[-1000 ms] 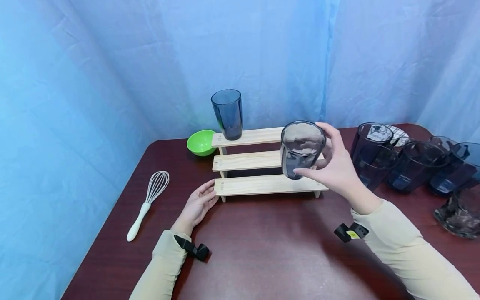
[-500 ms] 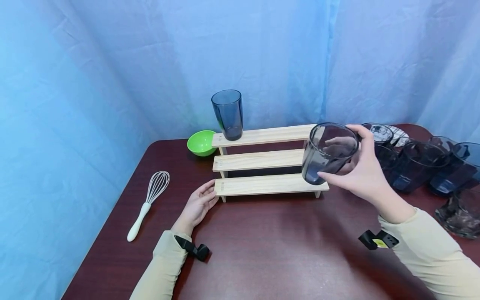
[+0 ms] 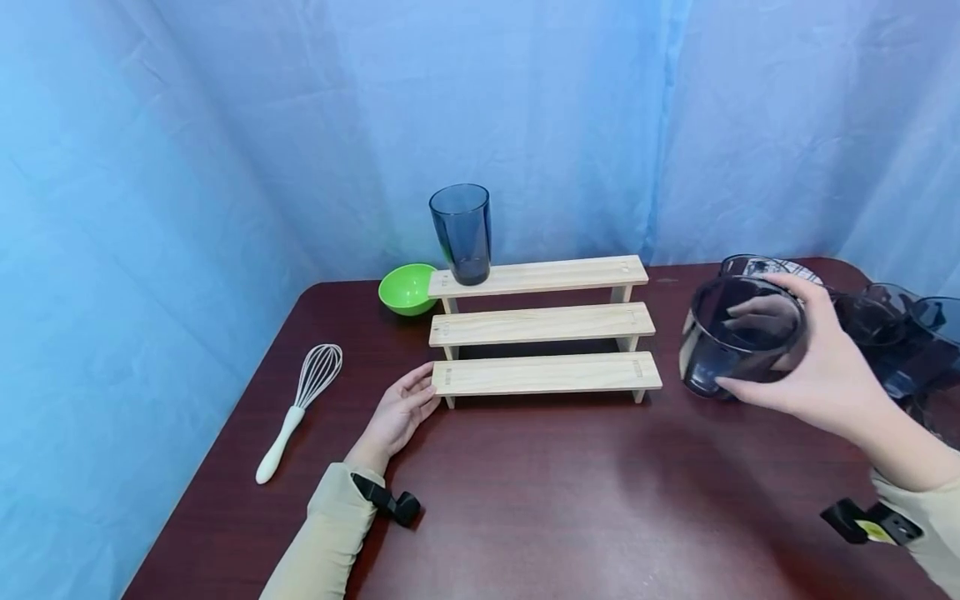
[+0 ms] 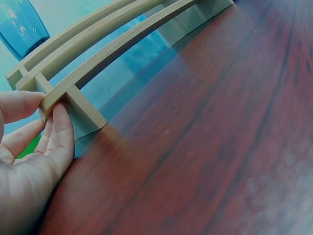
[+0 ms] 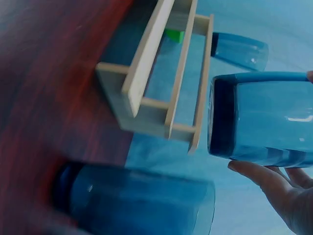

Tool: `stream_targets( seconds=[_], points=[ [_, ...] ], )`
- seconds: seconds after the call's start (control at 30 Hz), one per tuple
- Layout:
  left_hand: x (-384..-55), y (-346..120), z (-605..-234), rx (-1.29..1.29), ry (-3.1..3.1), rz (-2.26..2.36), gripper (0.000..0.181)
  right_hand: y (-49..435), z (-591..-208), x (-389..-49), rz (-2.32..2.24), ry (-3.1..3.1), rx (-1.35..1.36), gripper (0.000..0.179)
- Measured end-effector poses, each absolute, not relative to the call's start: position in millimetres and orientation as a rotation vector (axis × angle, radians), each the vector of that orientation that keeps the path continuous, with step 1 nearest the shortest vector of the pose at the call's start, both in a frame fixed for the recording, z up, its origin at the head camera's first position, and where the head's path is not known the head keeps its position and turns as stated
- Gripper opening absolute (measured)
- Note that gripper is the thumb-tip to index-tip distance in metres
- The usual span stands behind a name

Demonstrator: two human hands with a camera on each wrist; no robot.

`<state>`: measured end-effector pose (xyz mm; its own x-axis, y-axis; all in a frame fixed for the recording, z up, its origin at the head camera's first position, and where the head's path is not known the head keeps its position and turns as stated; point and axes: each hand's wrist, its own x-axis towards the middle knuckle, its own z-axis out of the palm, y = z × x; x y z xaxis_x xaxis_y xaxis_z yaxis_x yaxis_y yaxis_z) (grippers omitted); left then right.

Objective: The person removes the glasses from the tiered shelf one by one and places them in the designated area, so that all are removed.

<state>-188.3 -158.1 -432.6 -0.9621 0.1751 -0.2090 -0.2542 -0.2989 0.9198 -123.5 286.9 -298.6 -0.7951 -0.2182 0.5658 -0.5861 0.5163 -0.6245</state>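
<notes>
A dark glass tumbler (image 3: 738, 333) is upright in my right hand (image 3: 832, 375), with thumb and fingers spread round its side. The right wrist view shows this tumbler (image 5: 264, 120) raised above the table, its base facing the rack. My left hand (image 3: 397, 417) pinches the left end of the lowest board on a three-step wooden rack (image 3: 547, 373). In the left wrist view the thumb lies on top of that board (image 4: 83, 68) and the fingers are under it. Another blue glass tumbler (image 3: 463, 237) stands at the left end of the top step.
Several dark glasses (image 3: 937, 333) crowd the right side of the table (image 3: 525, 500), partly hidden by the right hand. Behind the rack's left end sits a green bowl (image 3: 407, 290). A white-handled whisk (image 3: 296, 417) lies at left. Blue curtains (image 3: 525, 108) enclose the back.
My right hand has carried the tumbler rightward, from in front of the rack to beyond its right end, and slightly lower. The left hand keeps its place on the rack.
</notes>
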Motion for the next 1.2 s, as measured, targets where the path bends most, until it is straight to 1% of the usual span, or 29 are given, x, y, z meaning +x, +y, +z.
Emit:
stream_targets(
  seconds=[0.17,0.23,0.4,0.5,0.63,0.9,1.07,1.2],
  points=[
    [-188.8,-157.9,-432.7,-0.089,1.694,2.32,0.055,308.9,-304.7,-107.5,1.043,-2.499,0.469,0.12],
    [-188.7,-158.1,-433.3,-0.089,1.698,2.32,0.055,317.3,-308.4,-102.9,1.073,-2.522,0.426,0.12],
    [-188.8,-158.2,-434.6,-0.094,1.694,2.319,0.055,337.2,-320.8,-96.4,1.315,-2.377,0.538,0.124],
    [-189.1,-158.3,-434.9,-0.088,1.694,2.318,0.055,348.2,-328.9,-94.0,1.331,-2.301,0.569,0.126],
    [-189.7,-158.8,-434.7,-0.079,1.707,2.313,0.055,360.0,-340.1,-91.6,1.249,-2.282,0.536,0.125],
    [-189.7,-158.5,-434.5,-0.093,1.712,2.306,0.055,370.2,-361.4,-89.6,1.289,-2.264,0.387,0.121],
    [-189.4,-157.8,-433.4,-0.095,1.707,2.312,0.055,375.5,-370.7,-90.8,1.216,-2.316,0.366,0.122],
    [-189.0,-157.8,-432.8,-0.099,1.706,2.311,0.055,387.7,-386.7,-94.9,1.188,-2.375,0.334,0.124]
  ],
)
